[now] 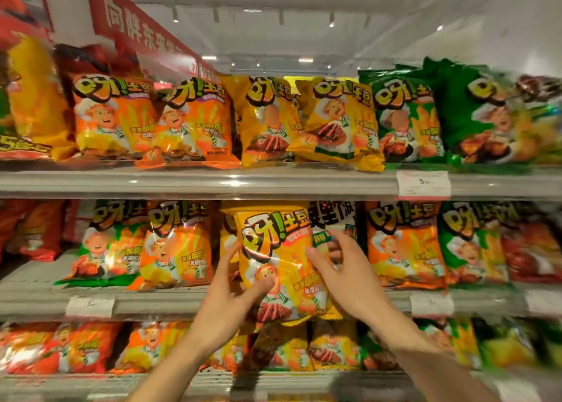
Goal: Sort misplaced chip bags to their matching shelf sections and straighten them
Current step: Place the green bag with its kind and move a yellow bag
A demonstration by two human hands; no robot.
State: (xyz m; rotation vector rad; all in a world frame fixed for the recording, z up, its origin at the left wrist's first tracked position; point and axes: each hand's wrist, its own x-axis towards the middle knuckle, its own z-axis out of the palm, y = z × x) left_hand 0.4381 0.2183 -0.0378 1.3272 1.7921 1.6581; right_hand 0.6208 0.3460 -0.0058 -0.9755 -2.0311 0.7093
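I am looking at a shop's snack aisle, three shelves of glossy chip bags under a red banner point(133, 27), edges of the view blurred. On the middle shelf point(170, 302), going left to right, a green bag point(106, 246) is sitting beside an orange bag point(178, 246), which to me reads as sections not yet sorted. At the centre my left hand point(231, 295) is pressing the lower left face of a yellow bag point(279, 261), thumb across its front, fingers spread. My right hand point(337, 267) is touching the same bag's right edge, fingers point(313, 257) wide and only resting, not gripping. A dark bag point(333, 222) is standing just behind and crowding it. Further right an orange bag point(401, 246) and a green bag point(468, 246) are waiting. I judge the work to be midway at best.
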